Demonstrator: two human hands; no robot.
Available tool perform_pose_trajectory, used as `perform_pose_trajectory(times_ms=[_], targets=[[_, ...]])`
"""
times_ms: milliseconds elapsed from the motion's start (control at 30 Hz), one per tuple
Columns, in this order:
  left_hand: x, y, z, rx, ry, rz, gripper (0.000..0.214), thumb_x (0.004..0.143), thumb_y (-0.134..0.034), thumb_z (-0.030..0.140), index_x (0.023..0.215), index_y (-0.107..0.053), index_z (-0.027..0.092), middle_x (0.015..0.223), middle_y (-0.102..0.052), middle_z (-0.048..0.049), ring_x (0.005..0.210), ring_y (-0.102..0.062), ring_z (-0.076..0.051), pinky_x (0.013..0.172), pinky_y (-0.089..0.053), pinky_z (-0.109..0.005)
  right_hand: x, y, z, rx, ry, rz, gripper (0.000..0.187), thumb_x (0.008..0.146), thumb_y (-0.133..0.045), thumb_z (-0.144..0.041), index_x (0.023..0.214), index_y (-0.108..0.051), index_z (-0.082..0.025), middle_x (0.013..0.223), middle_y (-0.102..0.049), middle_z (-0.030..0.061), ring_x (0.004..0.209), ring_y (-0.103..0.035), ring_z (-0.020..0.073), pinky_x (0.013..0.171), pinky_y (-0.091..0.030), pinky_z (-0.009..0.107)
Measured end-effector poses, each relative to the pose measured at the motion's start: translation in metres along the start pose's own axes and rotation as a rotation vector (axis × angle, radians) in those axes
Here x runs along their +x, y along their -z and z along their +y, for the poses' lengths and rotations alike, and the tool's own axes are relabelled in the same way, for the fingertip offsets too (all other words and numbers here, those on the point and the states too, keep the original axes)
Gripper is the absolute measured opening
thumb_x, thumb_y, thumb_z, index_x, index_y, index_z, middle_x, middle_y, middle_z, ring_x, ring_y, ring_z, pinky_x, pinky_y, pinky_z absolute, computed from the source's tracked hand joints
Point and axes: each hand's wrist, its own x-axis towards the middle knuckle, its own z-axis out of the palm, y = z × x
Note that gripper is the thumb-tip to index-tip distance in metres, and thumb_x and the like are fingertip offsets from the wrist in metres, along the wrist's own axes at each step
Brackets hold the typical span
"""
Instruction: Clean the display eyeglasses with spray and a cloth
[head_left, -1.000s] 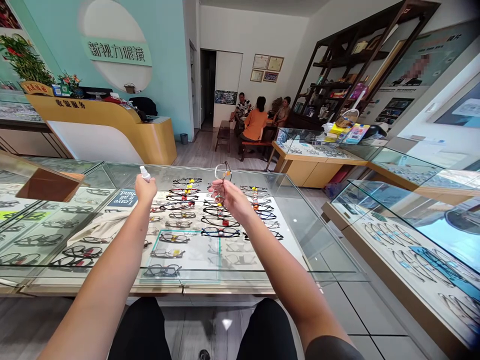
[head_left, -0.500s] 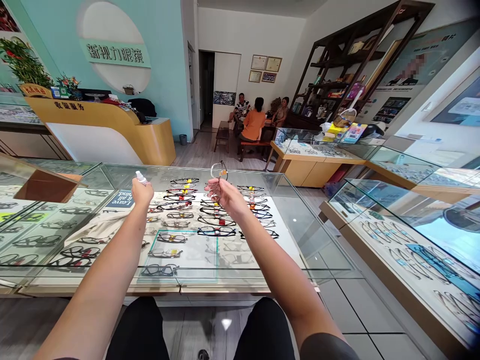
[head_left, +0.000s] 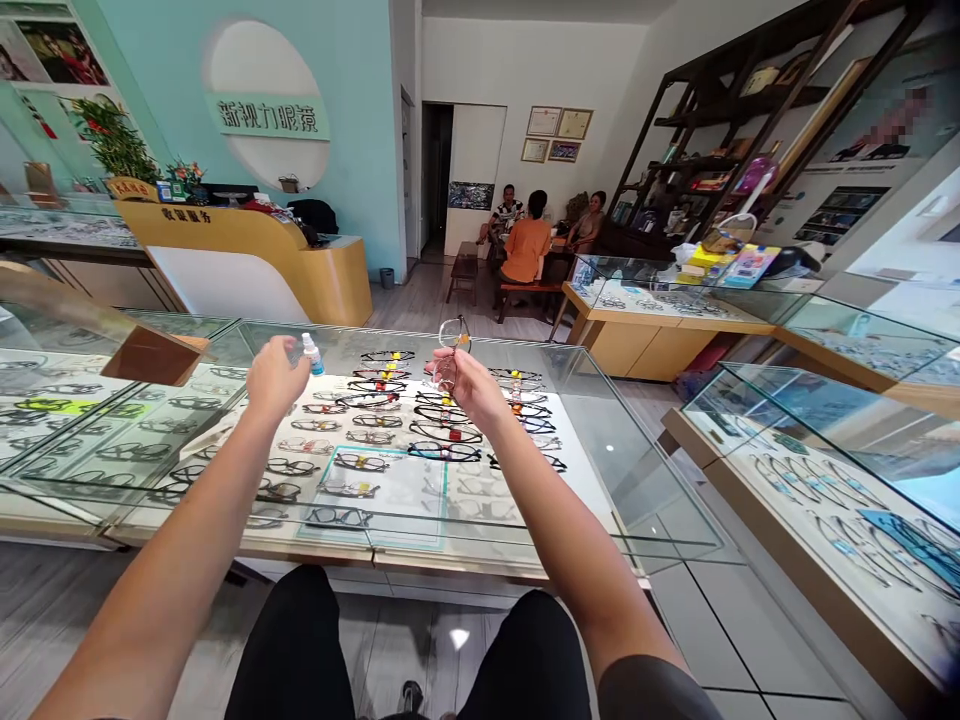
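Note:
My right hand holds up a pair of eyeglasses over the glass display case. Its fingers are closed on the lower part of the frame, and one lens stands upright above them. A small white spray bottle with a blue label stands on the glass top. Right beside it is my left hand, its thumb and fingers apart and off the bottle, though the palm side is partly hidden. Beneath the glass lie several rows of eyeglasses with yellow and red tags.
A brown mirror or stand sits on the counter at left, near a light cloth. More display cases run along the right. Farther back are a wooden reception desk and several seated people.
My left hand has let go of the spray bottle, which now stands upright on the glass. My right hand still holds the eyeglasses. The view has turned slightly left.

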Motion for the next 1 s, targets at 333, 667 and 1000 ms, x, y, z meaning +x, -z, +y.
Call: perform_pose_trajectory(times_ms=[333,667,1000], targets=[[-0.039,0.027,-0.102,0.322,0.038,-0.327,0.025,0.090,-0.076,0.045,0.106,-0.070,0.027,0.113,-0.079,-0.0091,0.114,-0.073,-0.039,0.093,-0.056,-0.044,0.002,0.003,0.004,-0.007,0.008,-0.005,0.051,0.090,-0.077,-0.069,0.118,-0.077,-0.026,0.113,-0.082,0.0083,0.092,-0.069,0.0217,0.079,-0.053,0.035],[-0.048,0.053,-0.058,-0.346,-0.023,-0.124,0.044,0.092,-0.056,0.065,0.093,-0.069,0.023,0.079,-0.068,-0.0063,0.077,-0.062,-0.027,0.065,-0.042,-0.032,0.001,0.004,0.000,0.075,0.023,-0.008,0.045,0.090,-0.083,-0.063,0.115,-0.080,-0.025,0.106,-0.083,0.0061,0.088,-0.067,0.0183,0.075,-0.051,0.030],[-0.046,0.051,0.083,-1.358,0.099,-0.303,0.038,0.067,-0.089,0.037,0.088,-0.063,0.019,0.074,-0.059,0.0029,0.060,-0.050,-0.011,0.053,-0.038,-0.022,0.002,0.006,-0.003,0.067,0.023,0.007,0.043,0.090,-0.082,-0.061,0.113,-0.080,-0.025,0.105,-0.082,0.0066,0.087,-0.067,0.0188,0.076,-0.050,0.030]])
